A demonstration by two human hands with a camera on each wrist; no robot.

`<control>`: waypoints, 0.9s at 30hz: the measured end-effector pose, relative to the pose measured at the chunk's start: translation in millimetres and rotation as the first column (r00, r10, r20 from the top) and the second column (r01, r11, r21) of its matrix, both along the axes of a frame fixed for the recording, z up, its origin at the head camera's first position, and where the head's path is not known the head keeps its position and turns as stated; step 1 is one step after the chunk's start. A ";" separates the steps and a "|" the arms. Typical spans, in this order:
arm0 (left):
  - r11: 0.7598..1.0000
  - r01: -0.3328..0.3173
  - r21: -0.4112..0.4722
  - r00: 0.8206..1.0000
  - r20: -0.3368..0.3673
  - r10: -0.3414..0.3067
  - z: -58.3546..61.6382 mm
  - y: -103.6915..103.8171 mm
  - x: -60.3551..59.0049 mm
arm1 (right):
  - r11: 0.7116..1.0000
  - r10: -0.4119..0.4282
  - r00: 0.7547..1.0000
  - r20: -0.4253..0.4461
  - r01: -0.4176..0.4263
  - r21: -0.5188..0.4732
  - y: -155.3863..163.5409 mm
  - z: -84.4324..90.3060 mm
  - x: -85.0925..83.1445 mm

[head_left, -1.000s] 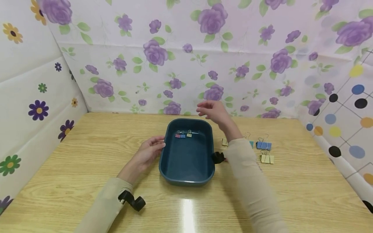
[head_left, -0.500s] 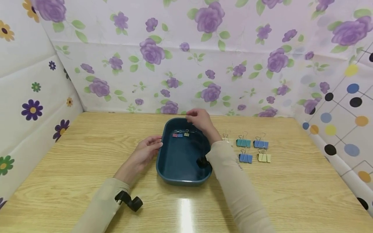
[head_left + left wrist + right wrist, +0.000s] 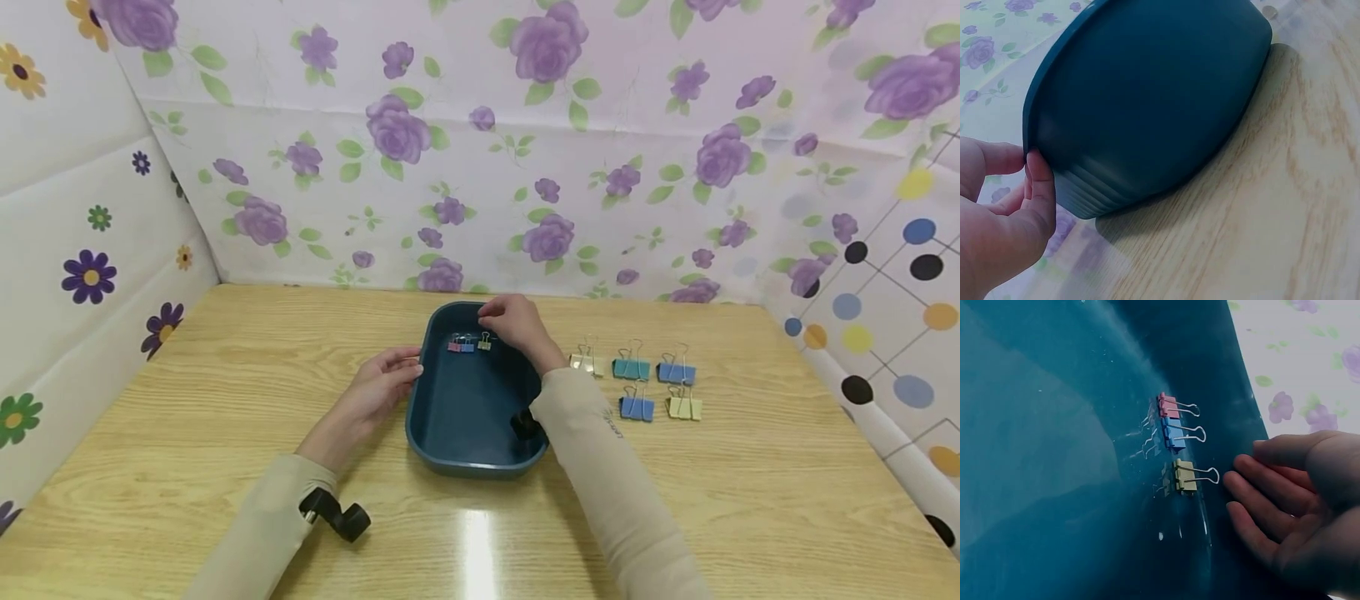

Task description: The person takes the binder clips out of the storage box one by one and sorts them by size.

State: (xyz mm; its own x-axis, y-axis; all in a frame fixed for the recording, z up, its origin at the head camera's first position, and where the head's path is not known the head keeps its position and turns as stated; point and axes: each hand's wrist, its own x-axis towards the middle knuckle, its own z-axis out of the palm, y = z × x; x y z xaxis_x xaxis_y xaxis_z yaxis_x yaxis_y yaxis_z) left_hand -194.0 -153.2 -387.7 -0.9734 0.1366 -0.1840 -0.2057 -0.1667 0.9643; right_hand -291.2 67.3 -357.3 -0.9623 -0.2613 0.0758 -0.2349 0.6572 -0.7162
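Here the right hand (image 3: pixel 516 327) hovers inside the far end of the tray (image 3: pixel 450 433), its fingers (image 3: pixel 1254 487) loosely extended and holding nothing, tips just beside the yellow clip (image 3: pixel 485 342). That clip lies on the tray floor at about 12 o'clock from the tray's middle, with a blue clip (image 3: pixel 468 345) and a pink clip (image 3: pixel 454 345) in a row to its 9 o'clock side, all three close together near the far wall. The left hand (image 3: pixel 378 390) rests against the tray's outer wall at 9 o'clock, fingers relaxed and touching the rim rather than curled round it; the left wrist view shows fingertips (image 3: pixel 1038 181) against the ribbed side. On the table (image 3: pixel 225 417), at 3 o'clock from the tray, five more clips (image 3: pixel 637 379) wait in two short rows, well apart from the tray. The work in hand looks like laying clips in the tray one at a time, so, as a judgement, the hand does best to lift straight up and clear the far wall without brushing the row, while the left hand holds the tray steady. The next clip is best pinched by its wire handles and set beside the yellow one.
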 end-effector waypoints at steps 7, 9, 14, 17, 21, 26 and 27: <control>1.000 -0.005 -0.017 1.000 0.010 0.005 2.4 -0.6 -0.9 | 0.995 0.012 0.999 0.033 -0.015 0.099 -1.5 -1.4 -0.8; 1.000 -0.001 -0.022 1.000 0.010 0.001 2.2 -0.6 -1.0 | 0.992 0.011 0.999 0.045 -0.016 0.125 -2.1 -2.3 -1.6; 1.000 -0.004 -0.022 1.000 0.007 0.004 1.5 -0.7 -0.3 | 0.987 0.031 0.998 0.051 -0.038 0.157 -3.5 -5.2 -3.6; 1.000 0.000 -0.018 1.000 0.003 0.001 1.2 -0.9 0.0 | 0.986 0.042 0.997 0.059 -0.051 0.161 -3.7 -5.9 -4.1; 1.000 0.003 -0.016 1.000 -0.001 -0.003 0.3 -0.7 -0.3 | 0.985 0.047 0.996 0.079 -0.059 0.160 -2.8 -6.3 -3.4; 1.000 0.005 -0.013 1.000 -0.004 -0.005 -0.9 0.2 -0.1 | 0.987 0.052 0.995 0.081 -0.064 0.145 -1.1 -8.0 -2.8; 1.000 0.008 -0.011 1.000 -0.005 -0.008 -1.1 0.3 -0.1 | 0.988 0.053 0.995 0.080 -0.064 0.142 -0.7 -8.5 -2.9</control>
State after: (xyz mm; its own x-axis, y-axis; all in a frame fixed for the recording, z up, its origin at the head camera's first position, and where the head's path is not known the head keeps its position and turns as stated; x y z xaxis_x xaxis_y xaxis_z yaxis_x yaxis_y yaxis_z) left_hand -194.0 -152.9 -388.9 -0.9733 0.1420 -0.1806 -0.2020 -0.1545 0.9671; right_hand -294.1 66.7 -365.8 -0.9467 -0.3199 -0.0390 -0.2246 0.7417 -0.6320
